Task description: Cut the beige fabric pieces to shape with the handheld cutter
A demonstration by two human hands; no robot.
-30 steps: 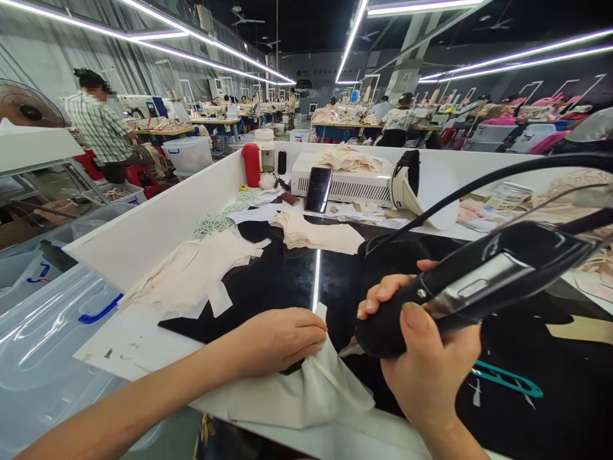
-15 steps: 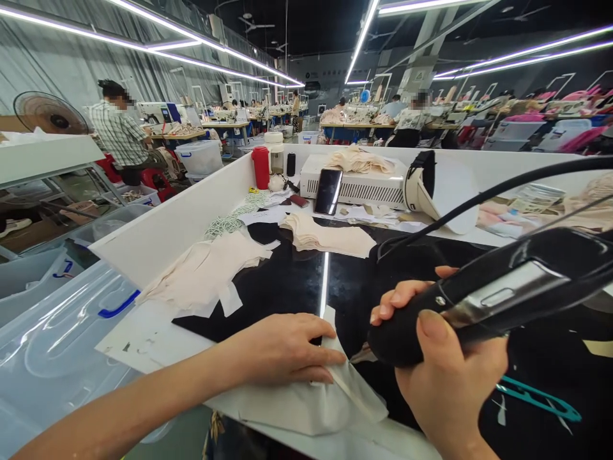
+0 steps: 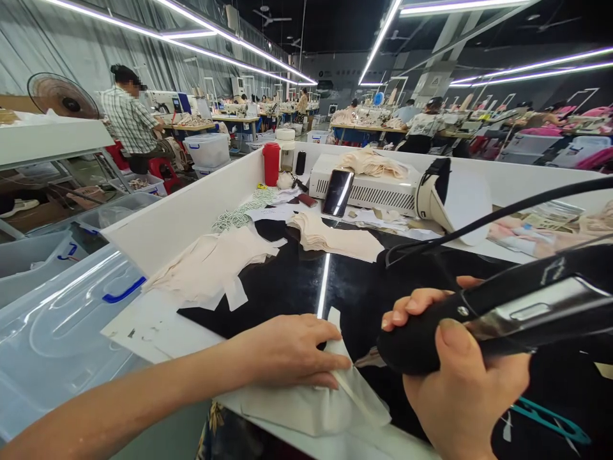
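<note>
1. We've got our left hand (image 3: 287, 351) lying flat with fingers spread, pinning a pale fabric piece (image 3: 306, 399) to the near edge of the black table (image 3: 287, 287).
2. Our right hand (image 3: 460, 377) is wrapped tight around the black handheld tool (image 3: 479, 319), whose metal tip (image 3: 366, 359) sits just beside the left fingertips, right at the fabric's fold.
3. Looks like we're mid-press along that edge, as far as we can judge.
4. Next bit needs the cloth kept taut and the fingers clear of the tip.
5. Teal snips (image 3: 550, 421) lie near the right wrist; stacks of cut pieces (image 3: 215, 265) sit further back.
</note>
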